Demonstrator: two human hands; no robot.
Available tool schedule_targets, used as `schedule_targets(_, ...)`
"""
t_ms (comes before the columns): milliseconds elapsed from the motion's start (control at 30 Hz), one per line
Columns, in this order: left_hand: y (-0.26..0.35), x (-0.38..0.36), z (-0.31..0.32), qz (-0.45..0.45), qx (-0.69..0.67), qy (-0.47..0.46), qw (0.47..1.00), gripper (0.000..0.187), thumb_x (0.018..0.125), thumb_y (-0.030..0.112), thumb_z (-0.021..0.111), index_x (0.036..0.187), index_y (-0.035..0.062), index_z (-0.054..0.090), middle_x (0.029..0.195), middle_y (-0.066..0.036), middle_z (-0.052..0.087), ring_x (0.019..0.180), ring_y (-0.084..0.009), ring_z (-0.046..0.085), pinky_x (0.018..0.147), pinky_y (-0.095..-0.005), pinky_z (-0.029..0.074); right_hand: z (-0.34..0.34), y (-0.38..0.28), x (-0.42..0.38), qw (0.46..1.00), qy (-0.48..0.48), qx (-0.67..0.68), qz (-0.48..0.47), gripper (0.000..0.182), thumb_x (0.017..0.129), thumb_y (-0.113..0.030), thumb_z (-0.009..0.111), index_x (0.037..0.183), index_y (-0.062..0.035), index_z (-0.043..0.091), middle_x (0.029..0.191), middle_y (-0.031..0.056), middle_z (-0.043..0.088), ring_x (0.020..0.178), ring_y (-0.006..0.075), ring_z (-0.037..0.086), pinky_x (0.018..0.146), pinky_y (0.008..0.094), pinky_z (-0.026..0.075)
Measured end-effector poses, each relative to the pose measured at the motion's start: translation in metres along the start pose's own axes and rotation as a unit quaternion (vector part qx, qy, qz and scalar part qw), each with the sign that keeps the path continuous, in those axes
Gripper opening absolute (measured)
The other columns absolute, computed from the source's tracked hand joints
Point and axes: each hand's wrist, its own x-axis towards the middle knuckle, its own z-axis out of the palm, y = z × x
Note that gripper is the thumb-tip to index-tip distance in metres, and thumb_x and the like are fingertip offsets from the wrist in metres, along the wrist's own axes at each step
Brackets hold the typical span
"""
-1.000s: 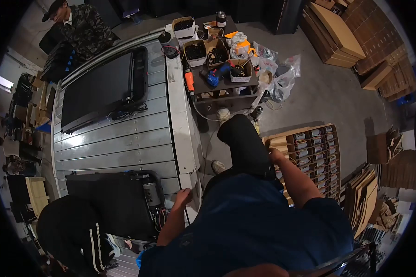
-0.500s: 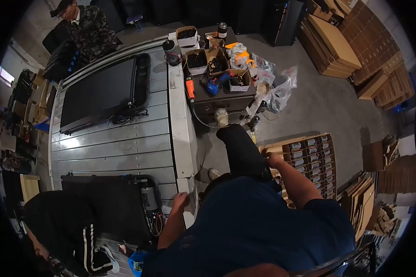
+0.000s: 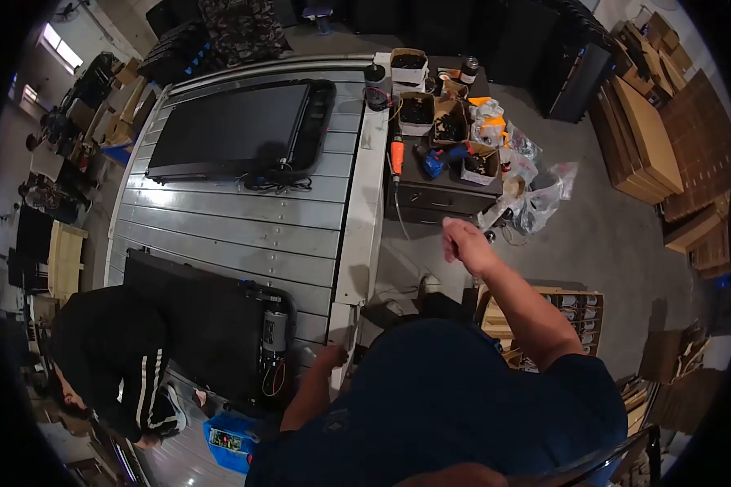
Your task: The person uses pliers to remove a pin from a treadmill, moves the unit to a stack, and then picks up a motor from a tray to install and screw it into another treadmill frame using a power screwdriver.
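Observation:
My left hand (image 3: 330, 357) is at the inner side of the conveyor's pale edge rail (image 3: 345, 325), its fingers curled; what they hold, if anything, is too small to tell. My right hand (image 3: 465, 243) is raised over the floor in front of the drawer cabinet (image 3: 439, 197), fingers loosely bent and apart, with nothing visible in it. Beyond it, small boxes of dark parts (image 3: 417, 110), a blue power drill (image 3: 435, 162) and an orange electric screwdriver (image 3: 396, 157) lie on the cabinet and by the rail. A black frame with a motor (image 3: 275, 330) lies left of my left hand.
A co-worker in a black jacket (image 3: 110, 341) bends over the conveyor at the lower left, near a blue bin (image 3: 229, 442). Another black treadmill-like unit (image 3: 231, 130) lies farther up. A crate of motors (image 3: 573, 304) stands at my right; cardboard (image 3: 642, 146) is stacked beyond.
My right hand has risen from beside the motor crate and moved forward. The view has turned and shifted, so the conveyor and cabinet sit farther right. My left hand stays by the rail.

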Motion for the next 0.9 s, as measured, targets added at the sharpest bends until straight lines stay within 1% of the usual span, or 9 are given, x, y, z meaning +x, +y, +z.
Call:
schedule_targets(100,0.016,-0.047,0.019,-0.079,-0.107,0.049,0.990,0.025,0.101,0.025,0.068,0.109,0.0017,0.073,0.091,-0.015,0.075,0.080,-0.0275,0.073,0.069,-0.0448,0.056,0.057,-0.055,0.004,0.969,-0.198,-0.107,-0.100,0.045,0.116,-0.039,0.045,0.086,-0.0071,0.056,0.075,0.0014,0.055,0.064,0.0127,0.051,0.061,0.0292,0.043)
schedule_targets(200,0.026,-0.075,0.037,-0.110,-0.139,0.051,0.983,0.024,0.103,0.023,0.066,0.110,0.0003,0.071,0.089,-0.014,0.073,0.077,-0.0265,0.072,0.066,-0.0426,0.057,0.067,-0.048,-0.003,0.952,-0.186,-0.218,-0.105,0.047,0.116,-0.041,0.044,0.092,-0.0051,0.061,0.076,0.0016,0.057,0.068,0.0120,0.055,0.064,0.0292,0.046)
schedule_targets(300,0.022,-0.069,0.037,-0.154,-0.051,-0.006,0.987,0.024,0.104,0.022,0.064,0.112,-0.0004,0.068,0.088,-0.014,0.072,0.076,-0.0256,0.072,0.064,-0.0395,0.057,0.030,0.005,-0.014,0.881,-0.173,-0.415,-0.145,0.042,0.113,-0.040,0.050,0.100,-0.0025,0.065,0.082,0.0134,0.066,0.079,0.0288,0.066,0.074,0.0415,0.052)
schedule_targets(333,0.033,-0.070,0.037,-0.156,-0.025,-0.015,0.987,0.024,0.104,0.022,0.064,0.112,0.0001,0.068,0.088,-0.013,0.071,0.076,-0.0252,0.072,0.064,-0.0387,0.057,0.014,0.034,-0.021,0.856,-0.157,-0.472,-0.143,0.041,0.111,-0.040,0.052,0.102,-0.0016,0.065,0.089,0.0224,0.067,0.089,0.0423,0.067,0.081,0.0486,0.053)
schedule_targets(400,0.069,-0.069,0.041,-0.160,0.028,-0.037,0.986,0.022,0.104,0.021,0.065,0.112,0.0012,0.067,0.089,-0.013,0.070,0.076,-0.0246,0.072,0.066,-0.0371,0.057,-0.022,0.080,-0.037,0.877,-0.154,-0.454,-0.036,0.044,0.110,-0.042,0.052,0.102,-0.0009,0.065,0.095,0.0267,0.067,0.093,0.0474,0.066,0.084,0.0512,0.052)
schedule_targets(500,0.094,-0.060,0.035,-0.044,0.276,-0.116,0.953,0.030,0.106,0.030,0.062,0.093,0.0056,0.073,0.076,-0.004,0.064,0.061,-0.0167,0.049,0.062,-0.0387,0.043,-0.059,0.115,-0.079,0.870,-0.092,-0.484,0.026,0.047,0.109,-0.044,0.052,0.098,-0.0009,0.067,0.096,0.0265,0.070,0.096,0.0475,0.067,0.084,0.0532,0.053)
schedule_targets(633,0.135,-0.037,0.026,-0.103,0.152,-0.170,0.968,0.025,0.105,0.028,0.062,0.106,0.0040,0.068,0.090,-0.010,0.072,0.088,-0.0240,0.077,0.074,-0.0371,0.059,-0.113,0.172,-0.126,0.863,0.028,-0.495,0.099,0.047,0.107,-0.043,0.055,0.096,0.0006,0.070,0.100,0.0277,0.072,0.102,0.0480,0.068,0.090,0.0555,0.054)
schedule_targets(667,0.124,-0.011,0.010,0.004,0.224,-0.201,0.954,0.026,0.105,0.028,0.062,0.106,0.0030,0.068,0.088,-0.011,0.073,0.087,-0.0233,0.077,0.072,-0.0373,0.059,-0.127,0.186,-0.137,0.854,0.040,-0.501,0.135,0.045,0.106,-0.041,0.053,0.102,-0.0011,0.072,0.107,0.0266,0.074,0.106,0.0468,0.069,0.094,0.0553,0.054)
schedule_targets(900,0.258,0.012,0.043,-0.093,0.270,-0.098,0.953,0.021,0.102,0.019,0.062,0.085,0.0077,0.069,0.070,-0.003,0.063,0.058,-0.0149,0.058,0.052,-0.0296,0.044,-0.187,0.290,-0.214,0.881,0.201,-0.356,0.236,0.043,0.103,-0.038,0.054,0.106,-0.0002,0.075,0.113,0.0269,0.074,0.110,0.0459,0.069,0.100,0.0532,0.053)
